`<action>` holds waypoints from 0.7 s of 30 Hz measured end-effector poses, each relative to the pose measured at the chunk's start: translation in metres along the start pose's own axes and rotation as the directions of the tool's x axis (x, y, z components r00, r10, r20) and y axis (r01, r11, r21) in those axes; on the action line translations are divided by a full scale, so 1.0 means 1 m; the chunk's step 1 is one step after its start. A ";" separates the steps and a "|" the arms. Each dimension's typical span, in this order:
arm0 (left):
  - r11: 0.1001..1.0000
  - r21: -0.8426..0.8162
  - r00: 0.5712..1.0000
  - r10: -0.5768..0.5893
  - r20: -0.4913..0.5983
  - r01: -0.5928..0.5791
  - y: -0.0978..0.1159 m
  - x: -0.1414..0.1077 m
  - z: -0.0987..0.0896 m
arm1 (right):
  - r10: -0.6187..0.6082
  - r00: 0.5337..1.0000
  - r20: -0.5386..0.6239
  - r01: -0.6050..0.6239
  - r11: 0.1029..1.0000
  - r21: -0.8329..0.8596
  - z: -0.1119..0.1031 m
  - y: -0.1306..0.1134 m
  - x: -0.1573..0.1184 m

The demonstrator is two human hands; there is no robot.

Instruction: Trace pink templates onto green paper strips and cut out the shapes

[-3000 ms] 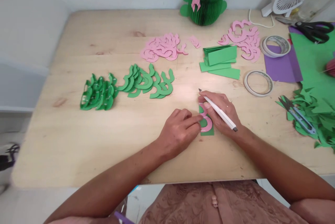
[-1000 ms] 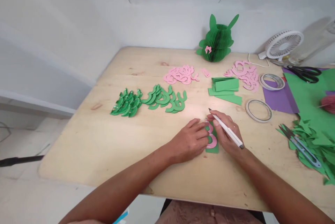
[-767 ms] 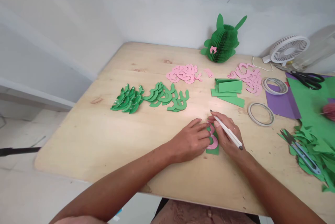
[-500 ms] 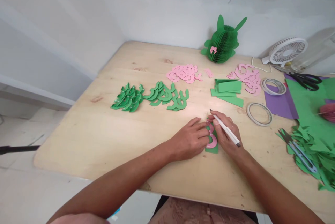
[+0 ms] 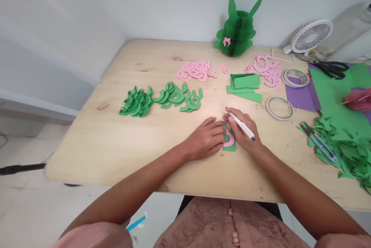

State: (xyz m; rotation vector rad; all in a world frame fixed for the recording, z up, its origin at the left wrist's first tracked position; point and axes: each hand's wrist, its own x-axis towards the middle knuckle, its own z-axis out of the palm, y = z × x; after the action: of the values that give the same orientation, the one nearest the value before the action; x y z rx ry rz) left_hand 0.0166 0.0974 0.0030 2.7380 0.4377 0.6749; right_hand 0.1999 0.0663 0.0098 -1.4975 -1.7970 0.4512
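A pink paper cutout (image 5: 230,140) with curved lobes lies on a small green paper strip (image 5: 229,148) near the table's front. Fingers outstretched, my left hand (image 5: 207,138) lies flat at the cutout's left side and presses on its edge. My right hand (image 5: 245,130) grips a white pen (image 5: 242,125) between thumb and fingers, and rests against the right side of the same paper. The pen slants, with a dark tip at its upper left end. My right fingers partly cover the top of the cutout.
Green curved cutouts (image 5: 176,96) and folded green ones (image 5: 136,103) lie left. Behind are pink cutouts (image 5: 195,71), green strips (image 5: 245,85) and a green honeycomb paper figure (image 5: 239,33). Rightward are tape rolls (image 5: 279,109), snips (image 5: 319,142), green scraps (image 5: 344,143), black scissors (image 5: 332,69) and a fan (image 5: 311,36).
The camera view has tipped downward, so everything on the table appears higher and slightly left. Both hands keep about the same hold on the paper and pen.
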 end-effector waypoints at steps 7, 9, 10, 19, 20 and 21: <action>0.999 -0.022 1.000 -0.024 0.006 0.024 0.002 0.001 -0.001 | -0.030 0.999 -0.020 0.030 1.000 -0.009 0.002 0.003 0.000; 0.999 -0.034 1.000 -0.025 0.010 0.026 0.001 0.001 -0.001 | -0.035 0.999 -0.026 0.035 0.999 -0.013 0.001 0.002 0.000; 0.999 -0.040 1.000 -0.028 0.012 0.028 0.001 0.001 -0.001 | -0.037 0.999 -0.028 0.037 0.999 -0.015 0.001 0.002 0.000; 0.993 -0.098 0.996 -0.066 0.062 0.071 0.002 0.003 -0.005 | -0.031 0.999 -0.026 0.031 0.999 -0.015 0.000 0.000 0.000; 0.993 -0.098 0.996 -0.064 0.061 0.070 0.003 0.004 -0.005 | -0.031 0.999 -0.027 0.031 0.999 -0.017 0.000 -0.001 0.000; 0.993 -0.096 0.996 -0.061 0.058 0.067 0.003 0.005 -0.006 | -0.032 0.999 -0.028 0.032 0.999 -0.017 0.000 -0.001 0.000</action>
State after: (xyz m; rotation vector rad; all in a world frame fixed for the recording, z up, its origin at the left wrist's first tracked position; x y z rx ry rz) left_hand 0.0183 0.0975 0.0105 2.6316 0.4652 0.5870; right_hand 0.1997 0.0659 0.0104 -1.4766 -1.8044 0.3989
